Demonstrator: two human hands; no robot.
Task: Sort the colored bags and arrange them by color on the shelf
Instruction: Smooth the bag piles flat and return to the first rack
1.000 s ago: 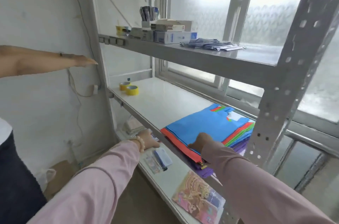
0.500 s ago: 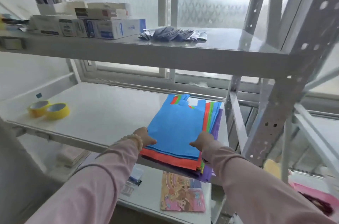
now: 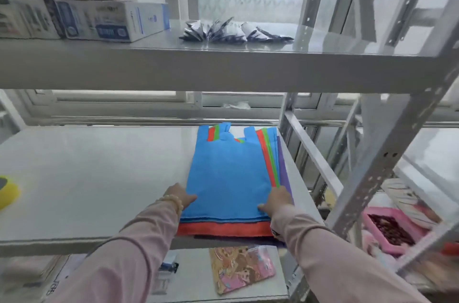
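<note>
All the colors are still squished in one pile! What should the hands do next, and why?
Probably lift the top blue bag off the pile and lay it on the bare shelf to the left, starting a blue group. The left hand and right hand rest at its near corners, and red, green and purple edges peek out beneath, so nothing looks sorted yet.

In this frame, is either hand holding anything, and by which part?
Both rest on the stack of colored bags near its front end: left hand at the left edge, right hand at the right edge. Whether either actually has a grip cannot be told.
</note>
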